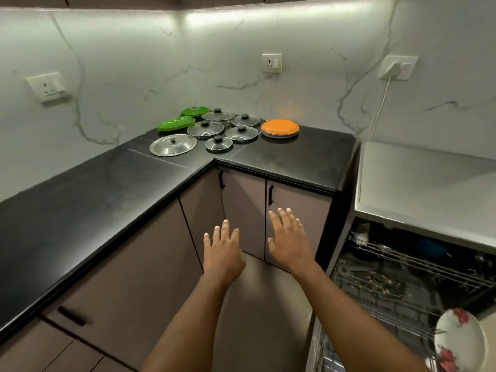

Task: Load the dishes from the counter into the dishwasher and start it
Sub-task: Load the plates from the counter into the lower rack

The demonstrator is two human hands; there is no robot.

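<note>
A person is standing at the inner corner of a black L-shaped counter (80, 200), looking down at both bare hands, which are hovering in front of the cabinet doors (244, 210). The left hand (222, 253) and the right hand (288, 242) are both spread flat, palms down, fingers straight, holding nothing.

The dishes are sitting at the back of the counter corner, well apart from the hands. A stack of orange plates (280, 127) is on the right and a cluster of glass lids (205, 128) with black knobs is in the middle. A steel lid (173, 145) is at front left, and green plates (175, 123) are behind, near the wall.

To the right, the dishwasher (402, 277) is standing open with its wire racks showing, and a white floral plate (456, 336) is standing on edge in the nearest rack (only partly in view).

Loading appears to be under way, with most dishes not yet moved. The next move is probably calling for a reach up and over the counter edge to the orange plates or a lid. That piece needs a firm hold on a rim or knob before being turned right toward the racks.
</note>
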